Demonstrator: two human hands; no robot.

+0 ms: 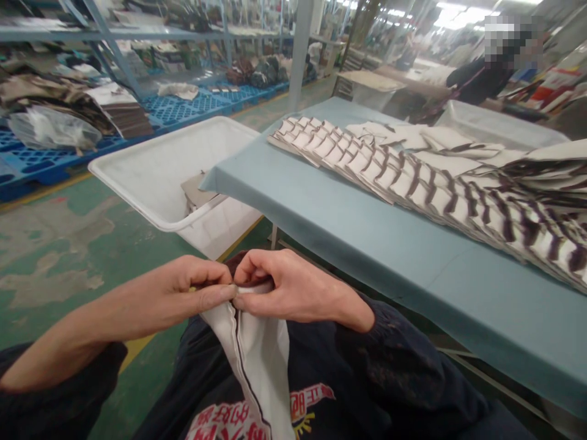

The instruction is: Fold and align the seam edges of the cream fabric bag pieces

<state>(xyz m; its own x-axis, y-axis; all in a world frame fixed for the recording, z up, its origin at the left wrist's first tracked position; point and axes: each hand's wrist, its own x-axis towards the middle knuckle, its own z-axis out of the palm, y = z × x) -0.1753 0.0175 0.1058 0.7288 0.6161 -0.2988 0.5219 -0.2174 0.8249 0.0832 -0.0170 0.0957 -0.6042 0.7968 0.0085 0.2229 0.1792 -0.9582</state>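
Note:
My left hand [183, 293] and my right hand [293, 292] meet in front of my lap, both pinching the top edge of a white fabric piece [259, 360] with a dark seam or zipper line running down it. The fabric hangs down over my dark clothing. Fingertips of both hands touch at the fabric's upper edge, where a dark brown part shows behind them.
A light blue table [367, 244] stands to the right, carrying a long overlapping row of white and brown fabric pieces [413, 177]. A white plastic tub [151, 183] sits on the green floor beside it. Blue pallets with stacked material [68, 116] lie behind. Another person [486, 73] works far back.

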